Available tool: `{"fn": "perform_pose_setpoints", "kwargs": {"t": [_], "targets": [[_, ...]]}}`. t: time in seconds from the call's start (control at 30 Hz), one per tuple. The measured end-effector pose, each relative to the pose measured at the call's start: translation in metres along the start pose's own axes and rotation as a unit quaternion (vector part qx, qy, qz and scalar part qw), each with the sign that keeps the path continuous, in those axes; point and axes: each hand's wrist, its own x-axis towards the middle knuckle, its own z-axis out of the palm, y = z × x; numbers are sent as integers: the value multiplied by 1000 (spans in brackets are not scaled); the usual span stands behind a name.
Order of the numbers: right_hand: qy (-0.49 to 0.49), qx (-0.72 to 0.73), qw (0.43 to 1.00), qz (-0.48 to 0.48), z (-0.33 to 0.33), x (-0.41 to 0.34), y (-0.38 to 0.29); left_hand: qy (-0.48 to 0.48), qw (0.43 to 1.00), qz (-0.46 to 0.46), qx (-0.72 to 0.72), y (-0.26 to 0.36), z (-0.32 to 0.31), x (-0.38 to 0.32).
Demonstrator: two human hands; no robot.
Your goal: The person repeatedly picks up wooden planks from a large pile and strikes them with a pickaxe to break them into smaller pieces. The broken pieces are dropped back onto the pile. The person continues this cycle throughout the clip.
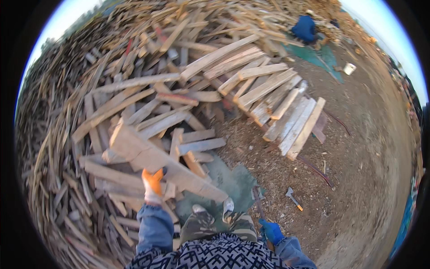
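Observation:
My left hand (153, 184), in an orange and white work glove, grips the lower edge of a wide wooden board (161, 161). That board slants from the wood heap down to the front of my shoes. In a blue glove, my right hand (271, 232) is closed around a long, dark, narrow tool (258, 201), whose exact kind I cannot tell. A hatchet (294, 199) with an orange-ended handle lies on the dirt to the right, apart from that hand.
A huge heap of scrap lumber (67, 134) rises on the left. Several planks (268, 90) lie side by side ahead. Green sheeting (231, 178) covers ground by my feet. A person in blue (304, 29) crouches farther off, near a white bucket (349, 69).

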Motion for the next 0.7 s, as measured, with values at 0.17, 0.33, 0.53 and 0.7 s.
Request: {"fn": "perform_pose_setpoints", "kwargs": {"t": [0.17,0.33,0.53,0.7], "targets": [[-40,-127,991,-14,19,-47,-38,-64,989,-97,-90,-105,13,-23],[-65,-253,964,-46,48,-90,-91,-82,987,-111,-87,-150,-12,-5],[-105,-493,820,-270,66,-100,-140,-128,984,-114,-56,-92,-38,3],[-80,-696,557,-445,65,-94,-167,-247,962,-2,116,-45,-47,8]]}}
